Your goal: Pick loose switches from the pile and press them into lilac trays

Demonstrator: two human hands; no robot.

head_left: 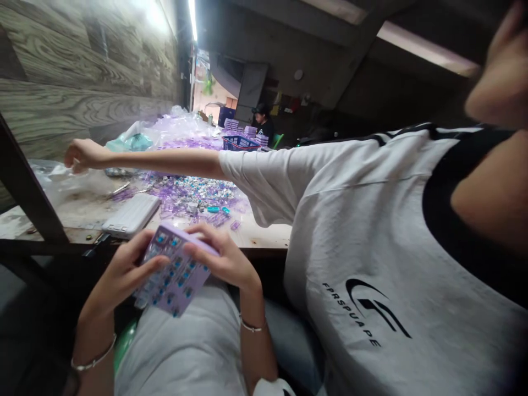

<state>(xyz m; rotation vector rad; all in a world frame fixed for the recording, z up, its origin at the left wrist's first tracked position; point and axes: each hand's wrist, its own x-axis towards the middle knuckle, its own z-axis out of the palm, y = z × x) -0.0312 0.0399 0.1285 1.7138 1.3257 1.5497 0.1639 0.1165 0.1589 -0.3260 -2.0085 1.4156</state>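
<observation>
A light purple keypad-like panel [181, 283], with rows of small blue and clear pieces on its face, is held tilted above my lap. My left hand [127, 267] grips its left side, the thumb lying over the face. At the upper right edge, my right hand [225, 256] is closed round the panel, thumb and fingers near the top. Whether the small pieces are loose or fixed cannot be made out. Just beyond the panel, on the table edge, lies a white power-bank-like box [131, 213].
A co-worker's arm [165, 162] reaches across the table from the right. Under it spreads a heap of small purple, white and blue parts [198, 190]. Plastic bags [185, 126], a dark blue basket [241, 144] and another person [264, 126] are farther back. A dark metal post [31, 181] stands at left.
</observation>
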